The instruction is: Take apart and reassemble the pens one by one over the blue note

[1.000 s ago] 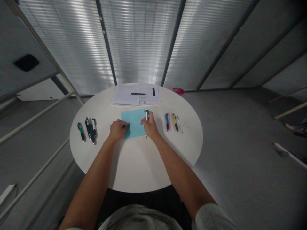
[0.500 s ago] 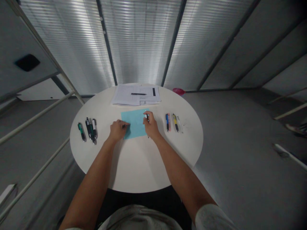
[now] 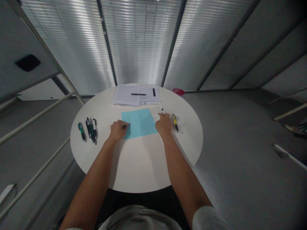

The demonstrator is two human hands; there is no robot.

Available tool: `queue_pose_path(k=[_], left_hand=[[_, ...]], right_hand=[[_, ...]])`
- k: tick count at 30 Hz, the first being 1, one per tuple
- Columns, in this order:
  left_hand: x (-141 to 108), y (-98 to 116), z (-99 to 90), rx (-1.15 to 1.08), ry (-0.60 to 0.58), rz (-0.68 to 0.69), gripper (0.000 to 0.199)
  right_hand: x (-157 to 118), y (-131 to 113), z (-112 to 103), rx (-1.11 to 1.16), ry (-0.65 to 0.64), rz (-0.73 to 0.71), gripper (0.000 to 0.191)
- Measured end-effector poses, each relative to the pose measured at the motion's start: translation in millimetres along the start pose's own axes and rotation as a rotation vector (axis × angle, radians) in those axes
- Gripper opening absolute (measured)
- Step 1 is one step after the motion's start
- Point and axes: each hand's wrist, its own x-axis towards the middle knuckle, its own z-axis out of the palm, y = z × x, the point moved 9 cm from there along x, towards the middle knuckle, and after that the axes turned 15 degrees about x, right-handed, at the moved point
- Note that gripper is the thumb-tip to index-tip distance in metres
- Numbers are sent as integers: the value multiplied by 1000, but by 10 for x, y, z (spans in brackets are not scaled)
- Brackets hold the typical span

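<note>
A light blue sheet [image 3: 141, 123] lies on the round white table [image 3: 136, 169]. At the sheet's left edge my left hand [image 3: 118, 130] is closed on a small dark object, seemingly a pen, mostly hidden by the fingers. My right hand [image 3: 164, 124] is just past the sheet's right edge, closed round a pen [image 3: 162, 110] whose tip end shows beyond the fingers. Right of that hand lie a yellow pen [image 3: 176, 123] and a clear one [image 3: 180, 124]. The blue and pink pens are hidden beneath or behind my right hand.
Papers [image 3: 126, 95] with a black pen [image 3: 138, 94] on top lie at the table's far side. A green pen [image 3: 82, 132] and a group of several pens [image 3: 91, 130] lie at the left. A metal rail [image 3: 35, 118] runs beside the table.
My right hand has moved right with its pen, off the blue sheet and over the spot where the blue and pink pens lay. My left hand has stayed in place.
</note>
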Motion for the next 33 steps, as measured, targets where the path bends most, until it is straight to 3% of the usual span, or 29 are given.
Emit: queue_pose_path(k=[13, 21, 27, 33], left_hand=[[-4, 19, -19, -3, -9, -15, 33], [3, 14, -1, -29, 21, 5, 32], [12, -7, 19, -63, 55, 13, 32], [-15, 21, -21, -92, 77, 4, 31]], right_hand=[[87, 272, -71, -102, 56, 67, 41], [54, 217, -158, -125, 148, 73, 35], [20, -65, -84, 27, 163, -82, 34], [-148, -487, 361, 226, -71, -349, 28]])
